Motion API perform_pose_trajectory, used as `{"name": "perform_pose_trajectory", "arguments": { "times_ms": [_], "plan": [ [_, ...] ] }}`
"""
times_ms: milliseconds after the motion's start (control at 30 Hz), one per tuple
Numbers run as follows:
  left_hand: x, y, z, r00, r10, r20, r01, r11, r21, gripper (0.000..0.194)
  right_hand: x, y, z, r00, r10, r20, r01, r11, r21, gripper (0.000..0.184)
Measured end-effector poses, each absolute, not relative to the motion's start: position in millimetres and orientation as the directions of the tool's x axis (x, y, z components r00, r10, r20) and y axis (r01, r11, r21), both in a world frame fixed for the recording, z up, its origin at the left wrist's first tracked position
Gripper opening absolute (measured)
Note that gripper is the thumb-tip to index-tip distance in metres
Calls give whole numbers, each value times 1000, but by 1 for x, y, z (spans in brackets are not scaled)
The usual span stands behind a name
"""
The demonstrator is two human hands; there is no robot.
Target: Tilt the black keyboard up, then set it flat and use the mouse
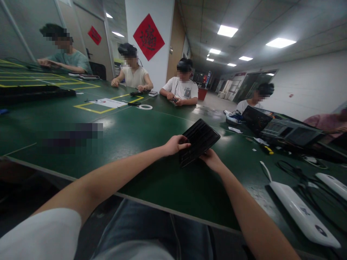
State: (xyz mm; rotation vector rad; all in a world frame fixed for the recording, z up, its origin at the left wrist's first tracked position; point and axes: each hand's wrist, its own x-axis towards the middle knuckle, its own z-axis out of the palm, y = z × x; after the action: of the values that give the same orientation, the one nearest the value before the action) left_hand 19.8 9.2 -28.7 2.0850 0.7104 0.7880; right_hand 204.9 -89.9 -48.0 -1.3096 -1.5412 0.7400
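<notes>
I hold a flat black ribbed panel (199,141), like a keyboard or a laptop part, tilted up off the green table (141,133). My left hand (175,143) grips its near left edge, with the thumb lying across the top face. On the lower right edge sits my right hand (211,159), fingers curled under the panel. Both arms reach forward over the table's near edge.
White elongated devices (302,213) and black cables (306,180) lie at the right. An opened laptop (282,130) and small parts sit further right. Several people sit round the far side. Yellow tape marks (93,108), a white tape roll (144,107) and black trays (35,93) lie on the left.
</notes>
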Motion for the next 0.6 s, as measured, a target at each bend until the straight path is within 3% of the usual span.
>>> {"name": "perform_pose_trajectory", "arguments": {
  "times_ms": [333, 500, 600],
  "plan": [
    [20, 7, -31, 736, 601, 311, 142, -586, 798, 37, 211, -87, -49, -64, 938, 341, 456, 331, -826, 34],
    [17, 4, -27, 749, 575, 330, 210, -678, 704, 43, 214, -82, -54, -101, 933, 345, 480, 350, -805, 28],
    [17, 1, -23, 764, 559, 321, 268, -728, 631, 43, 212, -79, -61, -55, 918, 393, 373, 384, -844, 33]
  ]
}}
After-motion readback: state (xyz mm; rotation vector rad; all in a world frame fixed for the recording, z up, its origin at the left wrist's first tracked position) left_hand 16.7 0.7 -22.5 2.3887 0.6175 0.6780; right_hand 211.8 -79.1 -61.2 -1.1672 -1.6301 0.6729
